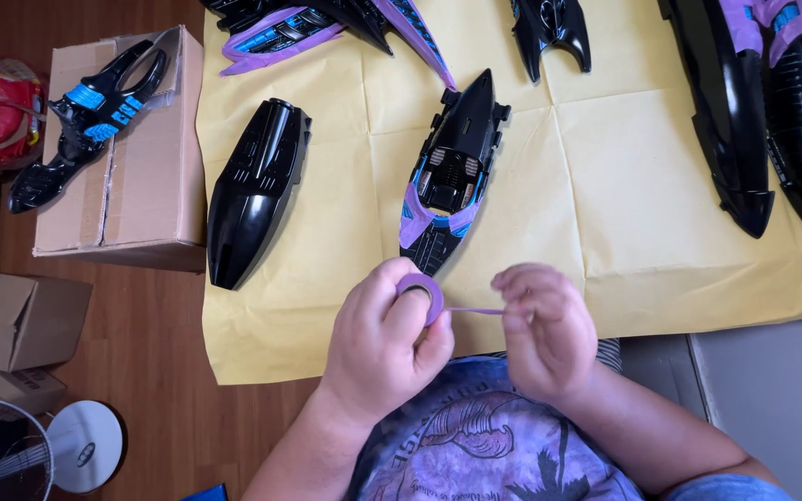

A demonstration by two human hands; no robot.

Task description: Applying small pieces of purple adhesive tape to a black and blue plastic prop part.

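Observation:
My left hand point(382, 343) grips a small roll of purple masking tape point(422, 289) between thumb and fingers. My right hand point(540, 325) pinches the free end of the tape, and a short purple strip point(475, 311) is stretched between the two hands. Just beyond the hands, on yellow-brown paper point(531, 186), lies a black pointed model shell point(452, 172) with blue patches and purple tape across its middle. A plain glossy black shell point(254, 190) lies to its left.
More black parts with purple tape and blue patches lie along the paper's far edge point(327, 28) and at the right point(763, 102). A cardboard box point(141, 186) at the left carries another black-and-blue part point(85, 116). Smaller boxes point(11, 315) and a white fan point(11, 455) stand on the wooden floor.

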